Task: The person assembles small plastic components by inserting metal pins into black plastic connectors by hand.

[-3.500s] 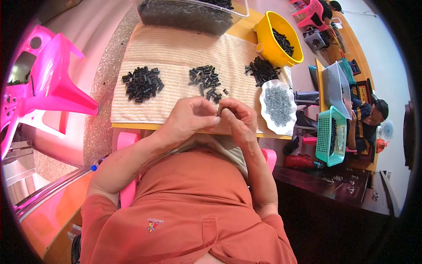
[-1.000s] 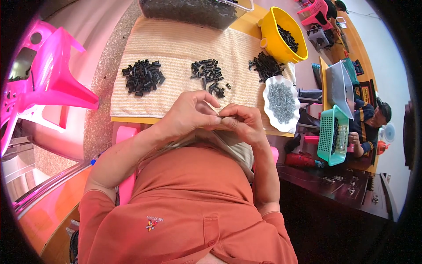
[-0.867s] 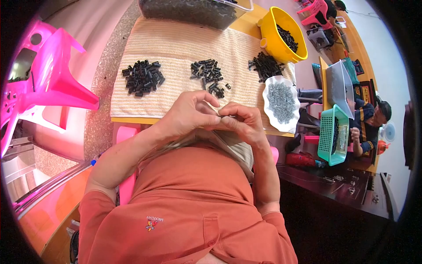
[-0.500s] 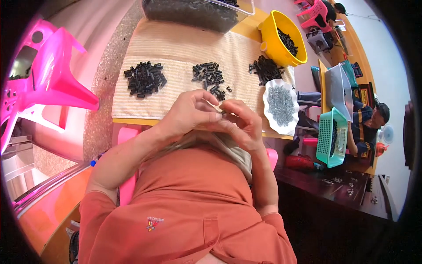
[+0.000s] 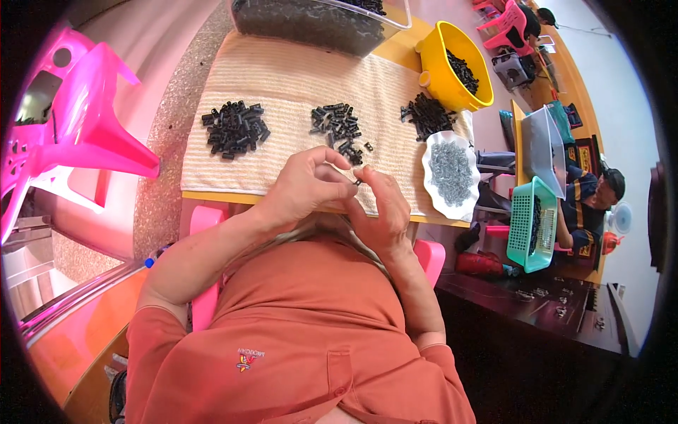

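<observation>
Both hands are together just above the near table edge. Left hand (image 5: pixel 305 189) and right hand (image 5: pixel 381 208) meet at the fingertips, pinched on one small black part (image 5: pixel 358 181); something pale, maybe a screw, shows at the pinch, too small to tell for sure.

Risk no. 1, as I see it: the part is tiny and held over the table lip, so a slip would prob. send it into the lap or onto the floor, not back on the cloth.

Just beyond the fingers, on the striped cloth (image 5: pixel 296 78), sits the middle heap of black parts (image 5: pixel 337 126) w/ a few strays near the knuckles. A careless wrist could sweep those strays off the edge.

Left heap of black parts (image 5: pixel 235 127) is well apart, safe enough. Right heap of black parts (image 5: pixel 426 115) lies beside the white dish of grey screws (image 5: pixel 450 173). That dish is at the cloth's right end, near the right forearm; an elbow nudge could tip or scatter it.

Farther back: yellow bowl (image 5: pixel 441 74) and clear bin (image 5: pixel 318 25), both w/ black parts, out of the way. Pink chair (image 5: pixel 78 127) at left. Another person (image 5: pixel 590 205) sits by a teal basket (image 5: pixel 526 226) at right.
</observation>
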`<action>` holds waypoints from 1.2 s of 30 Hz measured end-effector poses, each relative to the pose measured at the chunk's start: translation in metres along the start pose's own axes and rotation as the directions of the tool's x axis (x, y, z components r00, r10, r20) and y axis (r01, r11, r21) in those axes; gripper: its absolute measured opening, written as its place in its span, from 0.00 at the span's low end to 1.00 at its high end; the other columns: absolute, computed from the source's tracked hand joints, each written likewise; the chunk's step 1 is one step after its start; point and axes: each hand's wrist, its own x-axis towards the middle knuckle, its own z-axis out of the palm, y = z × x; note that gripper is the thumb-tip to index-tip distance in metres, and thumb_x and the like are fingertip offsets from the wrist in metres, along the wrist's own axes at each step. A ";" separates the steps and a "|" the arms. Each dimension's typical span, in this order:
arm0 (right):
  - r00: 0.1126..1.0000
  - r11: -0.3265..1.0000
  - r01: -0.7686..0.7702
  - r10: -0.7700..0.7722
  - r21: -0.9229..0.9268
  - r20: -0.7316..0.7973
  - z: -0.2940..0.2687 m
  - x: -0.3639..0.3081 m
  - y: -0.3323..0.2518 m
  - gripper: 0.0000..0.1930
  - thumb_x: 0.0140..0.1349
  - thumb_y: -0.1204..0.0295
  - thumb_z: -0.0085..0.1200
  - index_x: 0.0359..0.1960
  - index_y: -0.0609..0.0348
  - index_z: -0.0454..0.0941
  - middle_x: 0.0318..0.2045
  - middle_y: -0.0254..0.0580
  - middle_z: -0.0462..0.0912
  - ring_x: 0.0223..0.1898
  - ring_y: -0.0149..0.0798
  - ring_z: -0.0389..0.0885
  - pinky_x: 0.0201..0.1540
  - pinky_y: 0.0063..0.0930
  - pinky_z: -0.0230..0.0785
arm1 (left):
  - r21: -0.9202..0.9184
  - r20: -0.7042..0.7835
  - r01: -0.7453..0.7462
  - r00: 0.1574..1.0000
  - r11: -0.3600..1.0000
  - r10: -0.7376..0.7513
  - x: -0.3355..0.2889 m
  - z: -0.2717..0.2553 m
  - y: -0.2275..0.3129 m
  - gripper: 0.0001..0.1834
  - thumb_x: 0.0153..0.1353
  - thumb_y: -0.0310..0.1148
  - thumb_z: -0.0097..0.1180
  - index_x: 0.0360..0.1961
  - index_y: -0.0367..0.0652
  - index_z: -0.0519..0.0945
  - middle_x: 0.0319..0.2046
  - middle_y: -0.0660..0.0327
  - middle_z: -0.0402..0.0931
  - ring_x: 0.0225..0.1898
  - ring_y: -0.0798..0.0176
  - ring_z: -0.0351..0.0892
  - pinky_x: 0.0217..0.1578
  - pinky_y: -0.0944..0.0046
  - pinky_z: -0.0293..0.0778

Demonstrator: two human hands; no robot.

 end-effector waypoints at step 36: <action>0.986 0.977 -0.164 0.157 0.140 0.056 -0.012 0.003 -0.002 0.19 0.49 0.81 0.65 0.44 0.62 0.77 0.40 0.50 0.80 0.39 0.53 0.82 0.39 0.39 0.77 | 0.118 -0.019 -0.032 0.999 0.992 0.034 0.000 0.003 -0.003 0.13 0.59 0.24 0.64 0.42 0.41 0.74 0.32 0.64 0.79 0.33 0.73 0.79 0.34 0.73 0.77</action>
